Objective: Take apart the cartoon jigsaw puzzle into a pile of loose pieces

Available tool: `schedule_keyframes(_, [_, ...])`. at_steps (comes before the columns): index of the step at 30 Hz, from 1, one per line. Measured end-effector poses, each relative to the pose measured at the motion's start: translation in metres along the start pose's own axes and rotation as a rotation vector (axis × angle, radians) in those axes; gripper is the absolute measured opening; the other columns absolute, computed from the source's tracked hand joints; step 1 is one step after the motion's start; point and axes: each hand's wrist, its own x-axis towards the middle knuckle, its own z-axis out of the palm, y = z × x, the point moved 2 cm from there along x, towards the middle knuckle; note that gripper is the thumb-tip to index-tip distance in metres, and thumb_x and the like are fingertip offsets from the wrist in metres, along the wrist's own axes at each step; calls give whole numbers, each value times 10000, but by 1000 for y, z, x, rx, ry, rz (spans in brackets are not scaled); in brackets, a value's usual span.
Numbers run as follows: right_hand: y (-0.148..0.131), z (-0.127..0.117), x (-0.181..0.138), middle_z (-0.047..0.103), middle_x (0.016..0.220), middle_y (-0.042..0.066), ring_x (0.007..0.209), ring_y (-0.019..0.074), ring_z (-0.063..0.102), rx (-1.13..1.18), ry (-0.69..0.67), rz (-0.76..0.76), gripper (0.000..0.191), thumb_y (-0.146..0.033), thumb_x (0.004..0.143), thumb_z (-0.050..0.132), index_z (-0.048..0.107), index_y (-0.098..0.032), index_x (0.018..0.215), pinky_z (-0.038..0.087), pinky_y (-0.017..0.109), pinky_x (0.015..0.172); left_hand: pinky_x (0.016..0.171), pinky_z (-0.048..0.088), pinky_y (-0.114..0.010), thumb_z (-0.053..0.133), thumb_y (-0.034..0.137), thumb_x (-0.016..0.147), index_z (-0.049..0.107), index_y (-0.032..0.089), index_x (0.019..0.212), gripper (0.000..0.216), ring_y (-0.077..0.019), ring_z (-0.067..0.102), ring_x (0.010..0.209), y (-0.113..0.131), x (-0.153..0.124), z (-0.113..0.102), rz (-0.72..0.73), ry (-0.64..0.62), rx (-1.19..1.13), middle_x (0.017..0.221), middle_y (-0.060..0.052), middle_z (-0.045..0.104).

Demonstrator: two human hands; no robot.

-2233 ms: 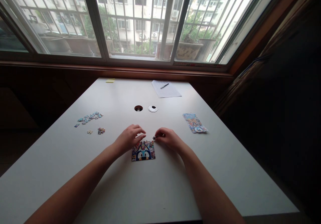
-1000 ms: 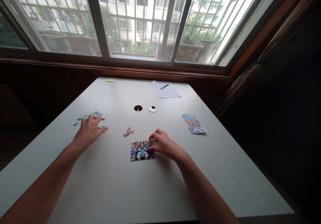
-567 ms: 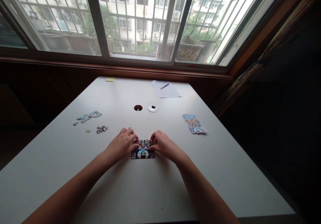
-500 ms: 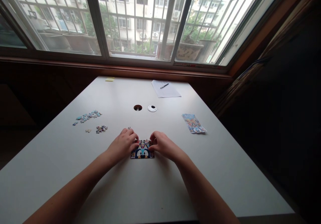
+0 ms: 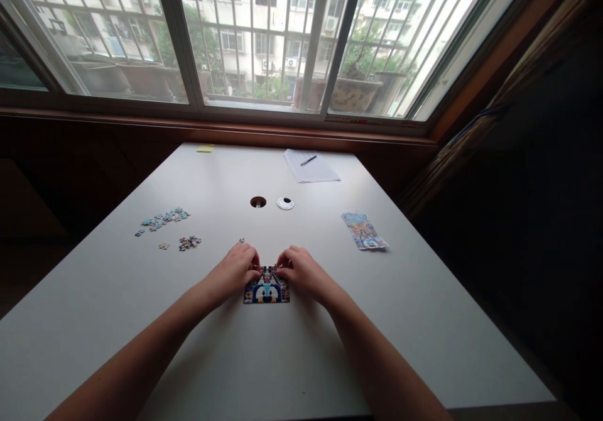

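While your two hands meet over the small assembled puzzle [image 5: 266, 289], note that its far edge is the working line: your left hand [image 5: 234, 269] comes in from the left and your right hand [image 5: 301, 271] from the right, fingertips curled down and nearly touching each other at that edge. Whether either pinches a loose piece cannot be told; the fingers hide it. The puzzle lies flat on the white table [image 5: 292, 358], directly between your wrists, its longer side running left to right, equally near both hands. One stray piece [image 5: 241, 241] sits just beyond your left knuckles. A small cluster of pieces [image 5: 189, 242] and a larger scatter of pieces [image 5: 162, 220] lie well to the left, nearer your left hand; the printed leaflet [image 5: 363, 230] lies to the right.
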Motion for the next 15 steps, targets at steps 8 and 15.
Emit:
schedule_keyframes(8, [0, 2, 1, 678, 912, 1, 875, 166, 605, 58, 16, -72, 151, -127, 820, 732, 674, -211, 931, 439, 272, 760, 834, 459, -345, 593, 150, 861, 643, 210, 1015, 173, -227, 586, 949, 5, -5, -2, 58, 3, -54, 962, -40, 648])
schedule_keyframes(15, [-6, 6, 3, 643, 874, 9, 838, 156, 609, 51, 88, -186, 133, -111, 838, 723, 753, -234, 879, 469, 264, 775, 823, 471, -330, 576, 151, 866, 681, 208, 880, 121, -211, 598, 921, -2, -7, -2, 118, 98, -135, 912, -36, 654])
